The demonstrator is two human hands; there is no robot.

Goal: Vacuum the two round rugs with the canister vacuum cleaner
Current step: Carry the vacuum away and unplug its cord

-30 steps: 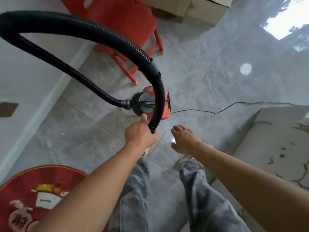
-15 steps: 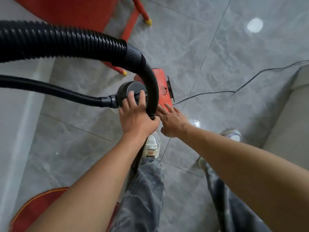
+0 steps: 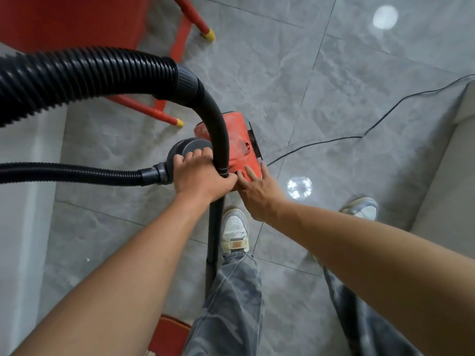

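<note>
The red canister vacuum sits on the grey tile floor just ahead of my feet. Its ribbed black hose loops from the grey front cap round to a curved black handle tube. My left hand grips that tube near its lower end, and the wand runs down past my leg. My right hand rests with straight fingers on the canister's near end, fingertips beside a round button. A sliver of one red round rug shows at the bottom edge; the other rug is out of view.
A red chair with yellow-tipped legs stands at the upper left, close to the hose. A thin black power cord trails right across the tiles. A pale sofa edge lies at the right and a white wall at the left.
I have leaned in closer to the canister. My right hand moved forward from the air onto the canister's near end. My left hand kept hold of the tube. The rug slid mostly out of view.
</note>
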